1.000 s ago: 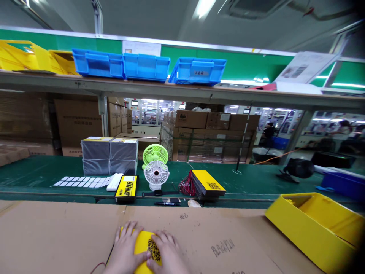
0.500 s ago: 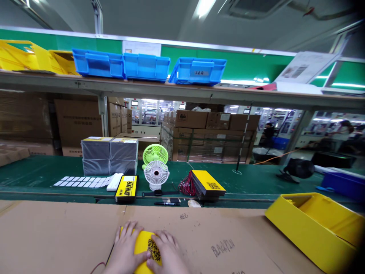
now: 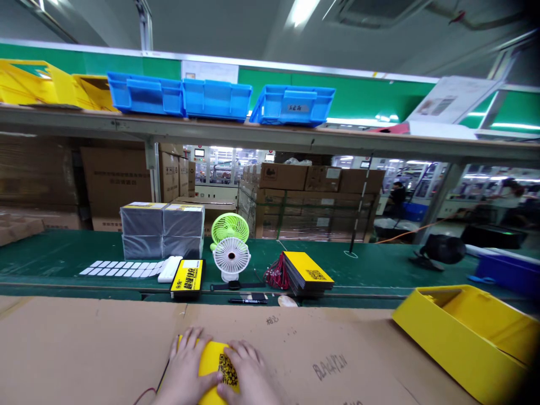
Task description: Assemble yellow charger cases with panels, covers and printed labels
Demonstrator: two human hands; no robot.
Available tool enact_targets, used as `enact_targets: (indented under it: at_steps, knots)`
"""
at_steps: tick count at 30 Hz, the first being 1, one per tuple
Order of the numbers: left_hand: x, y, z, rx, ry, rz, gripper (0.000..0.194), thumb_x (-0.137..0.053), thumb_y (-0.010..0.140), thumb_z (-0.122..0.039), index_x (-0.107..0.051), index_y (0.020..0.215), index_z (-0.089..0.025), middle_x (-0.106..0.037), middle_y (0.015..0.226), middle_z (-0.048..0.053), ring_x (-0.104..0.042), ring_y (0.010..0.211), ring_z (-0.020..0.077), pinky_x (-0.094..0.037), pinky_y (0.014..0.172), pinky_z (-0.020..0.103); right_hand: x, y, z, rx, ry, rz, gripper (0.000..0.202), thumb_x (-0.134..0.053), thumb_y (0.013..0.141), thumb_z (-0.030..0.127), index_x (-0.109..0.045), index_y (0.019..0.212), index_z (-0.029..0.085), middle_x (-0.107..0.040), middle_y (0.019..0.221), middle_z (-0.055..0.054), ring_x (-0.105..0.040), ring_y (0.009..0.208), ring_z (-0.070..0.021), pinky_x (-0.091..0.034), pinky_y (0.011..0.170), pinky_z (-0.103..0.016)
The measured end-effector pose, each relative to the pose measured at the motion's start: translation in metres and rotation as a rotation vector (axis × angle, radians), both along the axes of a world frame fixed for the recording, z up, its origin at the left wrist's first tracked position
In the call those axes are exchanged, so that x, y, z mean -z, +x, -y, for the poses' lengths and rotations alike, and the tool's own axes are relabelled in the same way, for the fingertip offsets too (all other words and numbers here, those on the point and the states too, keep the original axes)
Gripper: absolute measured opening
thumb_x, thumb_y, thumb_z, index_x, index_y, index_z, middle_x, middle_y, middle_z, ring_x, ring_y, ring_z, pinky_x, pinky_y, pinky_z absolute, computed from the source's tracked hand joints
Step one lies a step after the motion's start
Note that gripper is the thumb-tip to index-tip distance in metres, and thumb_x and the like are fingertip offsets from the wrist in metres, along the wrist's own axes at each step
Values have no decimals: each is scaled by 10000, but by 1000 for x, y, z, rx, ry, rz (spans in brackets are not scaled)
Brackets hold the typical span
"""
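A flat yellow panel [image 3: 210, 360] with a black QR code lies on the cardboard at the near edge of the view. My left hand [image 3: 188, 365] lies over its left part, fingers stretched toward the far edge. Across the right part rests my right hand [image 3: 248, 371], fingers spread, partly covering the code. Both thumbs point inward on the yellow face and nearly meet. A thin dark red wire [image 3: 145, 392] shows at the lower left, beside the left hand. The hands hide the panel's sides, and its near end is cut off by the frame.
Beyond the cardboard sheet [image 3: 337, 337] stand a stack of yellow panels [image 3: 307, 267] with red wires, a white fan [image 3: 232, 256], a yellow-and-black box [image 3: 188, 277] and a pen [image 3: 247, 301]. A yellow bin [image 3: 455, 349] sits at right. Blue bins [image 3: 217, 100] line the shelf above.
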State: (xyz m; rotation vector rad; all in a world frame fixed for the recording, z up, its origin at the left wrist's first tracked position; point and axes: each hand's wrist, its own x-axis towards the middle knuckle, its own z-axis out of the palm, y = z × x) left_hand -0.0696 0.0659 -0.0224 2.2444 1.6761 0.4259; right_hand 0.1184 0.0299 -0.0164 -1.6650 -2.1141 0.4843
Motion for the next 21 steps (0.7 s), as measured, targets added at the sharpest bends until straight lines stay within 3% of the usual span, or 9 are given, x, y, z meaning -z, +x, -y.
enact_targets:
  at_steps: [15, 19, 21]
  knots:
    - [-9, 4, 3, -13, 5, 9, 689, -608, 640, -585, -511, 1260, -301, -380, 1422, 38, -221, 1347, 297, -83, 1094, 509, 4, -1, -4, 1, -15, 11, 588, -619, 701, 472, -532, 1249, 278, -447, 1355, -10, -325, 1269, -292, -185, 1086, -456]
    - [-11, 6, 4, -37, 31, 77, 613, -578, 696, -511, -524, 1250, -254, -423, 1392, 58, -247, 1336, 306, -80, 1102, 521, -1, 3, -6, 76, 2, 36, 599, -603, 726, 480, -517, 1273, 254, -434, 1365, -45, -318, 1281, -325, -187, 1082, -513]
    - [-12, 8, 5, -56, 51, 185, 599, -504, 761, -505, -492, 1281, -209, -418, 1395, 79, -253, 1337, 292, -123, 1112, 482, -3, 4, -9, 108, 50, 18, 641, -537, 783, 502, -436, 1342, 206, -388, 1396, -79, -284, 1306, -320, -201, 1085, -509]
